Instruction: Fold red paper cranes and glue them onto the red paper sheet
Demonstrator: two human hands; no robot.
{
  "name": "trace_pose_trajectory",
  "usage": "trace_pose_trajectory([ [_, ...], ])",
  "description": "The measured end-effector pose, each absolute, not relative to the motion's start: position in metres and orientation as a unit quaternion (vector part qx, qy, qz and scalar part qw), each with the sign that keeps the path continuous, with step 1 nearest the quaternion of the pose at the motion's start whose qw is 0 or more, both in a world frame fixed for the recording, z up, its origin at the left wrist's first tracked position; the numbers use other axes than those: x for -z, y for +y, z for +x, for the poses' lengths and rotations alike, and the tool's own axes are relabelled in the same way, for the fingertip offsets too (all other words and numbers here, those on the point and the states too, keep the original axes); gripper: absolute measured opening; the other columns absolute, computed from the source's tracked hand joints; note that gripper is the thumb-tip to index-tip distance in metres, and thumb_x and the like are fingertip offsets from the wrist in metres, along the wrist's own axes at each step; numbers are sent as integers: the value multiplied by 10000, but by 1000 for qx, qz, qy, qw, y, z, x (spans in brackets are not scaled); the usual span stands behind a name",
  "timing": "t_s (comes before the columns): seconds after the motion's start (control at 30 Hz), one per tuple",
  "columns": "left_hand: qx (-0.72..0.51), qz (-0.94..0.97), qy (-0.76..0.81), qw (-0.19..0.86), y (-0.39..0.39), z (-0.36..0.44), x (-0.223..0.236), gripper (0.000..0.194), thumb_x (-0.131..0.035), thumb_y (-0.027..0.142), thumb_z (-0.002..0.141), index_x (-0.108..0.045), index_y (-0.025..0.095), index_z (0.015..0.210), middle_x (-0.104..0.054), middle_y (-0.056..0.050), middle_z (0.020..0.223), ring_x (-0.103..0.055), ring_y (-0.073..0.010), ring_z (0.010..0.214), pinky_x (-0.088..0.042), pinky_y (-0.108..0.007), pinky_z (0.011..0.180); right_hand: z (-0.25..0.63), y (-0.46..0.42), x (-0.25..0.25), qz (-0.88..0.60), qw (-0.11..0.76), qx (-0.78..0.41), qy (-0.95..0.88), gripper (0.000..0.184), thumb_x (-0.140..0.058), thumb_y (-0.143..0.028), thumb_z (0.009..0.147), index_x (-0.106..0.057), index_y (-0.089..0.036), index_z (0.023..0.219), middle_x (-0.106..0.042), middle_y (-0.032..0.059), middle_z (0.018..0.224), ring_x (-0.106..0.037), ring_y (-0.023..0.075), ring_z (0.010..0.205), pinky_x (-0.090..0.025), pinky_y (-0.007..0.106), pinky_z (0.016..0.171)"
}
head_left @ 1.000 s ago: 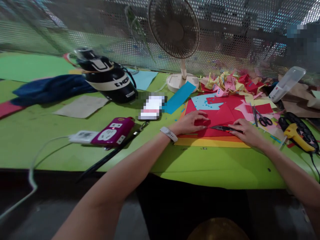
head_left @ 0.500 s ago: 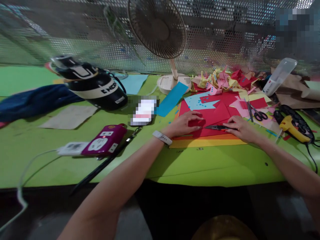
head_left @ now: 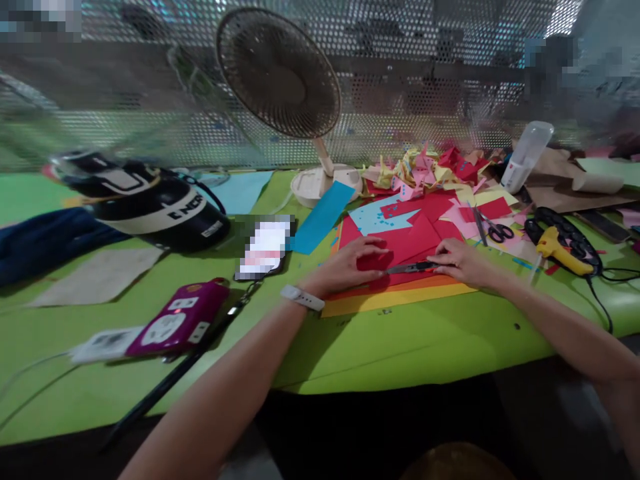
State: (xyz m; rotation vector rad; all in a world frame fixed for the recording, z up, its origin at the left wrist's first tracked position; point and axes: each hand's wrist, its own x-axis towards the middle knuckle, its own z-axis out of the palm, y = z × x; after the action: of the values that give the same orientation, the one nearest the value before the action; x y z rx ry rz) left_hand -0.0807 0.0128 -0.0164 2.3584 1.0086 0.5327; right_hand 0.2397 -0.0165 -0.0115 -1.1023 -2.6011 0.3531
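Note:
My left hand [head_left: 351, 265] lies over a stack of red paper [head_left: 407, 241], its fingers spread and lightly bent. In my right hand [head_left: 460, 265] is a slim tool [head_left: 411, 267] with a pointed grey tip and a black-and-orange handle; its exact kind is unclear. The tool lies low over the red paper, its tip close to my left thumb. Orange and yellow sheets [head_left: 400, 298] stick out under the red ones. Just beyond my hands is a light blue piece of paper [head_left: 373, 217] scattered with small blue bits.
Scissors [head_left: 500, 232] and a yellow glue gun [head_left: 565, 251] lie to the right. Behind are folded paper scraps [head_left: 425, 167], a fan [head_left: 280, 73] and a clear bottle [head_left: 527, 157]. Leftward are a phone [head_left: 265, 247], a purple power strip [head_left: 177, 317] and a black bottle [head_left: 165, 207].
The view has swung, so the whole table appears further left and lower. The tool's tip now sits closer to my left thumb. My left hand remains on the paper.

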Motion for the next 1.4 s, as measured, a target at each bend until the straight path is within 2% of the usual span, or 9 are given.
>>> trace_pose_trajectory([
  [0.27,-215,867,385,233,8,-82,16,530,-629,598,845,-625,281,1269,-614,-93,1374,-534,-317,1310,-430,-526,1101,247,-18,-5,-385,148,-146,-899,292,-610,-296,954,-714,-237,1221,-644,95,1084,-598,215,1012,-500,373,910],
  [0.5,-261,832,477,107,14,-66,31,561,-663,703,765,-630,232,1067,-669,-111,1176,-613,-324,1113,-483,-522,991,281,-6,-8,-585,252,1,-771,269,-549,-306,971,-721,-240,1167,-621,103,1030,-589,265,1004,-488,413,884],
  [0.77,-264,827,473,153,20,-67,38,448,-679,624,793,-611,222,979,-678,-103,1137,-608,-279,1116,-492,-488,992,282,-4,4,-643,208,42,-736,281,-629,-332,920,-713,-186,1145,-627,169,1121,-600,348,1075,-504,499,908],
  [0.9,-278,825,461,174,17,-67,37,350,-651,565,827,-624,219,877,-678,-111,1172,-621,-284,1118,-501,-505,1007,263,-8,11,-581,237,-8,-779,375,-619,-351,925,-663,-211,1270,-621,145,1252,-571,349,1199,-452,549,1040],
  [1.03,-329,818,434,184,4,-63,31,247,-582,483,911,-641,246,942,-667,-85,1235,-614,-263,1175,-487,-510,1057,251,-17,16,-499,304,-109,-805,527,-617,-427,912,-569,-209,1388,-596,157,1356,-536,333,1290,-427,551,1087],
  [1.17,-372,821,376,214,-12,-57,26,200,-572,426,950,-647,261,1036,-670,-96,1233,-640,-246,1152,-549,-458,992,242,-32,12,-438,330,-290,-784,789,-658,-434,862,-350,-171,1539,-615,170,1350,-638,265,1152,-537,440,956],
  [1.23,-368,829,356,224,-17,-56,26,190,-574,413,958,-650,259,1038,-678,-103,1222,-645,-242,1148,-566,-442,965,238,-37,8,-457,337,-322,-757,700,-638,-443,868,-442,-158,1477,-706,134,1156,-692,228,933,-571,385,819],
  [1.3,-347,837,352,233,-20,-56,26,209,-556,423,970,-653,260,1057,-688,-106,1217,-649,-241,1152,-573,-436,955,236,-37,5,-484,334,-327,-740,456,-591,-471,892,-653,-168,1228,-734,84,936,-675,205,764,-562,354,712],
  [1.4,-286,854,367,235,-24,-57,26,365,-526,481,976,-598,279,1272,-624,-114,1374,-603,-252,1258,-541,-448,1025,248,-26,4,-528,345,-331,-702,343,-573,-496,886,-722,-187,903,-708,54,769,-651,199,669,-541,332,622],
])
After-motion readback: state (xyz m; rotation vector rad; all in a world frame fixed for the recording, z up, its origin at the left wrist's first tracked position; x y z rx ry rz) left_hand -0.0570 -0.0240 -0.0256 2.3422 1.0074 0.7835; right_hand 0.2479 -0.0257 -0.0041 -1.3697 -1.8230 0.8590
